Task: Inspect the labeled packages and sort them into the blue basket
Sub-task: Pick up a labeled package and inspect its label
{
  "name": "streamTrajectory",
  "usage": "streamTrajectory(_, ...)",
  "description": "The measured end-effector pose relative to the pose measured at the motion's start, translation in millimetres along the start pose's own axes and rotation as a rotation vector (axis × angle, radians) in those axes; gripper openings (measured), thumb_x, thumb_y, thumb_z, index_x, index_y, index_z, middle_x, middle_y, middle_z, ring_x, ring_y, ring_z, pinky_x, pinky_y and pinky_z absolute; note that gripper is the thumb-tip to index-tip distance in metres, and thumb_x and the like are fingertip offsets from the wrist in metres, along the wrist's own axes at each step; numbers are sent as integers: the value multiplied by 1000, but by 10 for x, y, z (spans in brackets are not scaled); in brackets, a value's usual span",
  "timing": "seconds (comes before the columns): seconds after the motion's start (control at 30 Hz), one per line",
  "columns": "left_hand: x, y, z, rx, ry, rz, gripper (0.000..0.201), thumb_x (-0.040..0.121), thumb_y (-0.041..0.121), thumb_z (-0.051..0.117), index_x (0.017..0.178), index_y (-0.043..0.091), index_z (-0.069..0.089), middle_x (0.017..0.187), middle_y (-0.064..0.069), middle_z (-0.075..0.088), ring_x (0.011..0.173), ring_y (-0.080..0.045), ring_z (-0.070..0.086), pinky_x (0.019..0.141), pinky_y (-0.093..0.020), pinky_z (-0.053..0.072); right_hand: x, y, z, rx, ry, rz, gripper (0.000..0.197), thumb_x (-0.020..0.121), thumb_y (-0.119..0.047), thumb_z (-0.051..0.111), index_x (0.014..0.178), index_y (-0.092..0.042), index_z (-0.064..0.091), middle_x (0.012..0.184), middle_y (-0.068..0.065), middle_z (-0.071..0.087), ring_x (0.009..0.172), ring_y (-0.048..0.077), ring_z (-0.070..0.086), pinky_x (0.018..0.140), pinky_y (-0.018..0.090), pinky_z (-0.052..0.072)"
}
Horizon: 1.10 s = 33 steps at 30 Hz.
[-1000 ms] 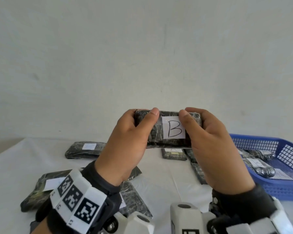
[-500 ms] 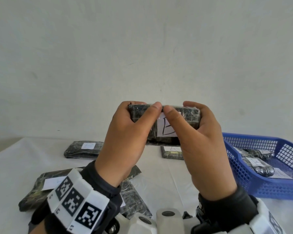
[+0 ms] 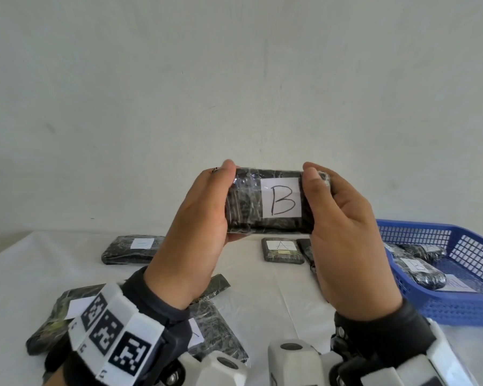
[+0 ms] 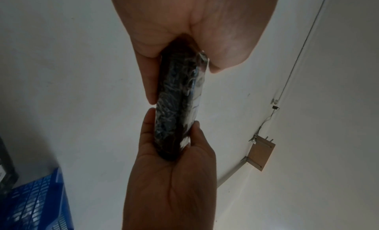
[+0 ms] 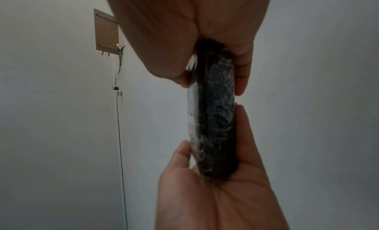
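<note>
A dark wrapped package (image 3: 248, 207) with a white label marked "B" is held up in front of the wall, above the table. My left hand (image 3: 204, 215) grips its left end, thumb on the front and fingers behind. My right hand (image 3: 335, 218) grips its right end the same way. In the left wrist view the package (image 4: 176, 104) shows edge-on between both hands; the right wrist view shows the package (image 5: 215, 112) likewise. The blue basket (image 3: 457, 307) stands at the right and holds several labelled packages (image 3: 418, 271).
More dark packages lie on the white tablecloth: one (image 3: 131, 249) at the back left, one marked "A" (image 3: 282, 250) in the middle, two near my left wrist (image 3: 53, 316). A plain wall rises behind the table.
Both thumbs have slid outward off the label, so the "B" now shows in full. The package has been turned to face me and sits slightly lower.
</note>
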State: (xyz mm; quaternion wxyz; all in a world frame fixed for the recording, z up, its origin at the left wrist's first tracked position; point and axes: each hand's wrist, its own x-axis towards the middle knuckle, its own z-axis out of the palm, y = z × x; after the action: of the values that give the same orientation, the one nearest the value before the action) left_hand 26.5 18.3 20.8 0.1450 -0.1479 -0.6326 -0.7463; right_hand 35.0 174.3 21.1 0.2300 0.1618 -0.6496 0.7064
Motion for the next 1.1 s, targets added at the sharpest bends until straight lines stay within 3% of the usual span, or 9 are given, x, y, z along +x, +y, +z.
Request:
streamTrajectory(0.13, 42, -42, -53, -34, -38, -25, 49, 106, 49, 46, 118, 4, 64, 108, -17, 74, 88, -16, 74, 78, -37, 56, -18, -35, -22, 50, 33, 11, 35, 110, -33, 49, 95, -10, 70, 98, 20, 74, 88, 21, 70, 84, 36, 57)
streamTrajectory(0.2, 39, -29, -46, -48, -57, -30, 47, 105, 50, 51, 120, 8, 66, 108, -15, 75, 92, -19, 74, 80, -36, 57, -22, -41, -11, 43, 48, -4, 34, 111, -31, 48, 95, -6, 65, 111, 35, 62, 83, 30, 63, 77, 39, 55)
streamTrajectory(0.33, 29, -49, -20, -37, -50, 43, 18, 108, 33, 50, 118, 29, 64, 95, 6, 78, 92, -9, 76, 76, -27, 61, 14, 19, -5, 124, 81, -4, 29, 109, -33, 53, 98, -15, 74, 107, 24, 67, 98, 5, 67, 87, 22, 55)
streamTrajectory(0.4, 35, -41, -20, -61, -62, 54, 22, 107, 31, 47, 125, 36, 60, 93, 13, 78, 94, -5, 76, 75, -25, 61, 40, 45, 5, 87, 120, -39, 26, 107, -33, 57, 125, -22, 72, 113, 4, 78, 113, 12, 72, 102, 35, 55)
streamTrajectory(0.53, 37, -30, -56, -49, -90, 64, 27, 109, 34, 43, 126, 30, 64, 101, 4, 76, 95, -9, 75, 76, -28, 61, 44, 46, 21, 135, 155, -30, 23, 107, -26, 57, 125, -23, 72, 115, 3, 78, 112, 19, 73, 102, 40, 55)
streamTrajectory(0.67, 38, -24, -53, -37, -62, 69, 22, 108, 38, 50, 121, 32, 67, 110, -10, 72, 97, -16, 74, 77, -30, 61, 26, 50, 33, 113, 131, -44, 18, 107, -25, 57, 118, -24, 72, 107, 4, 76, 99, 18, 72, 91, 39, 58)
streamTrajectory(0.8, 21, -49, -41, 27, -82, 134, 29, 93, 49, 60, 121, 42, 65, 118, -18, 69, 111, -35, 69, 90, -49, 62, 0, 20, 47, 97, 100, -61, 17, 102, -24, 63, 119, -19, 66, 93, 4, 73, 83, 19, 72, 74, 28, 59)
streamTrajectory(0.93, 10, -60, -17, 12, -106, 100, 31, 98, 36, 63, 129, 32, 59, 106, 0, 76, 98, -13, 75, 80, -29, 61, -8, 20, 28, 35, 97, -88, 21, 100, -25, 67, 121, -20, 65, 98, 6, 76, 89, 22, 75, 76, 31, 60)
streamTrajectory(1.1, -35, -17, 26, 58, -106, 110, 39, 93, 46, 71, 129, 39, 58, 95, -12, 67, 97, -32, 71, 97, -57, 58, -17, -13, 16, 14, 94, -94, 35, 92, -26, 74, 124, -16, 62, 100, 6, 78, 89, 18, 78, 76, 30, 62)
